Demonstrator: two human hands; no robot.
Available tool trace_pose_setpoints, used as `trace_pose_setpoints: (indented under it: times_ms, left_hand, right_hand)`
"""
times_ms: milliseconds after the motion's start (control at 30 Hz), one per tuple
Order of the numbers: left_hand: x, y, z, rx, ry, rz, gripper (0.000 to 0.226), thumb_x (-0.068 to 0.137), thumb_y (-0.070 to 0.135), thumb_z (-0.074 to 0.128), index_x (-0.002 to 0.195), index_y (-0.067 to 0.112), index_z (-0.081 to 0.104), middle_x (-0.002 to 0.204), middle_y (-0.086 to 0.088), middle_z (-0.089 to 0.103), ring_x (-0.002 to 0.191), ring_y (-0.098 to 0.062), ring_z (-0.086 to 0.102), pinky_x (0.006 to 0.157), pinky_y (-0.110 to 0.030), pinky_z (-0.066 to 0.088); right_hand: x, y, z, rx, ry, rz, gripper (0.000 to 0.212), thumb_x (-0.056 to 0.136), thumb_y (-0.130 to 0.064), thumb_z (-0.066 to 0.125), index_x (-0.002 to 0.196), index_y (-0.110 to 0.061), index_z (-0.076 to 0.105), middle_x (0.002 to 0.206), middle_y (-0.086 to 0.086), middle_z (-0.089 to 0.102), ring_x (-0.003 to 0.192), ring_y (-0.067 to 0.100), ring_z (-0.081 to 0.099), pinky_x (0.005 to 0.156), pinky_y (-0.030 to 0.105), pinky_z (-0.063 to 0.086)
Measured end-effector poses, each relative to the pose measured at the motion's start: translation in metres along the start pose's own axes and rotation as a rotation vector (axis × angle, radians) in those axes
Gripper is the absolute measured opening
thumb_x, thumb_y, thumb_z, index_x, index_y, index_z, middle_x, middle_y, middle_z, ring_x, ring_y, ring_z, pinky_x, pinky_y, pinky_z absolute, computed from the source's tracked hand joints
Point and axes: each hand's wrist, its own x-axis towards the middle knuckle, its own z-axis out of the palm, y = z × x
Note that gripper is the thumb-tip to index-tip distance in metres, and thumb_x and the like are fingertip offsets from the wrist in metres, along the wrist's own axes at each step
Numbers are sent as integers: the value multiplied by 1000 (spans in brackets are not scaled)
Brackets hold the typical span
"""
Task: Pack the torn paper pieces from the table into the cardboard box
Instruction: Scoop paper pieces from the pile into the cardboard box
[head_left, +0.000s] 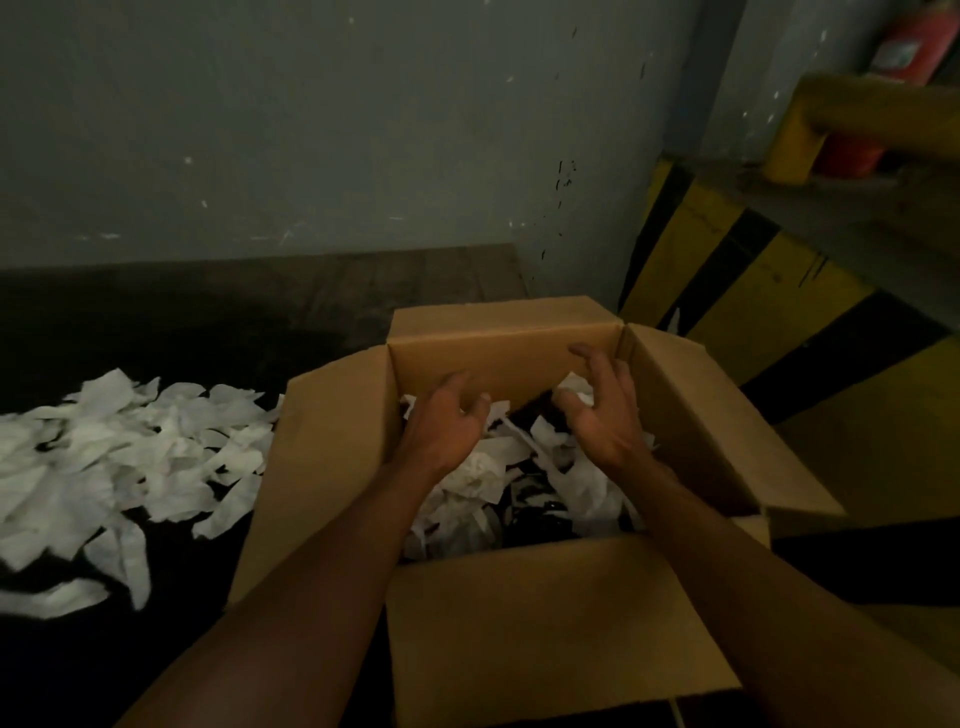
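Observation:
An open cardboard box (519, 623) stands on the dark table with its four flaps folded outward. White torn paper pieces (483, 478) lie loose inside it. Both of my hands are over the box's inside. My left hand (441, 421) hovers with its fingers spread and curled, holding nothing. My right hand (602, 410) is beside it, fingers apart, with a white scrap (576, 389) showing just behind its fingers; I cannot tell if it touches it. A big heap of torn paper pieces (119, 457) covers the table to the left of the box.
The dark table (208, 322) ends at a grey wall behind. To the right is a yellow-and-black striped barrier (737, 275), with a yellow rail (852, 114) and a red fire extinguisher (909, 47) above it.

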Motion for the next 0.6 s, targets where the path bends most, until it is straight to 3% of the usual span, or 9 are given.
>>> trace_pose_setpoints:
  times_ms: [67,167,267,400,600]
  left_hand:
    - [-1,6,-8,-53,83,11,49,94,46,49,138,25,45,140,-3,49,124,-25,49,103,-37,40]
    - [-4,11,-28,-73,219,83,47,93,41,53,135,21,48,140,-4,49,127,-22,45,103,-32,35]
    - [-10,7,-57,-29,304,134,45,93,40,54,134,23,48,139,-1,48,126,-20,45,104,-33,35]
    - [-32,-24,-108,28,379,51,46,94,40,52,137,25,44,143,0,43,129,-17,40,97,-25,26]
    - [-81,-108,-196,76,565,-4,44,94,35,55,133,17,51,137,-4,52,126,-16,45,98,-21,28]
  right_hand:
    - [0,-6,-2,17,41,-19,52,84,-33,55,133,-38,38,141,1,32,128,26,37,104,48,37]
    - [1,-26,6,6,56,-67,52,87,-34,58,135,-34,39,143,1,34,128,23,38,100,40,38]
    - [-2,-53,31,25,34,-139,53,88,-35,61,136,-33,39,142,1,37,127,20,40,98,40,40]
    - [-14,-98,80,102,-44,-219,51,87,-35,61,133,-31,42,138,1,39,122,19,44,101,45,43]
    - [-55,-171,158,127,-227,-302,54,87,-32,63,136,-34,40,144,0,35,128,20,41,106,45,39]
